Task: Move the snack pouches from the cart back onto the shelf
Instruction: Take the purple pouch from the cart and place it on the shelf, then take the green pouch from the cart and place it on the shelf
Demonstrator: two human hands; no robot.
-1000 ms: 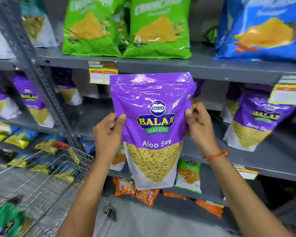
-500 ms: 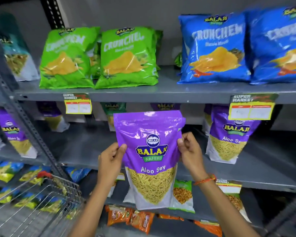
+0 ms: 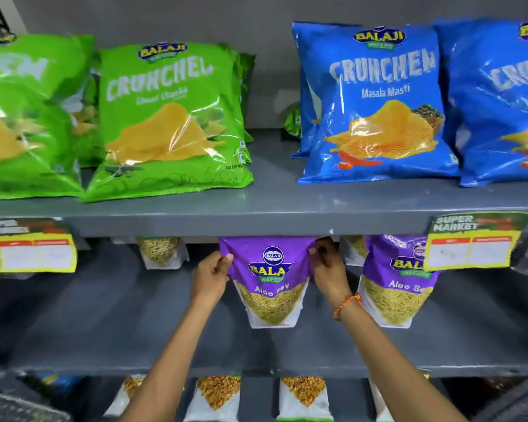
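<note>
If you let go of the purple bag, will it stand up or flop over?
The purple bag probably stands: its white bottom looks flat and wide, like the neighbour bag upright beside it. It likely crinkles and bends, since its top puckers under the right hand and left hand. The glossy film may be slippery.

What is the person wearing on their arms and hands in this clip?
Both forearms are bare, with no sleeves in view. The left hand shows no gloves, rings or watch. The right hand is also ungloved; an orange thread bracelet circles its wrist. No other markings are visible.
</note>
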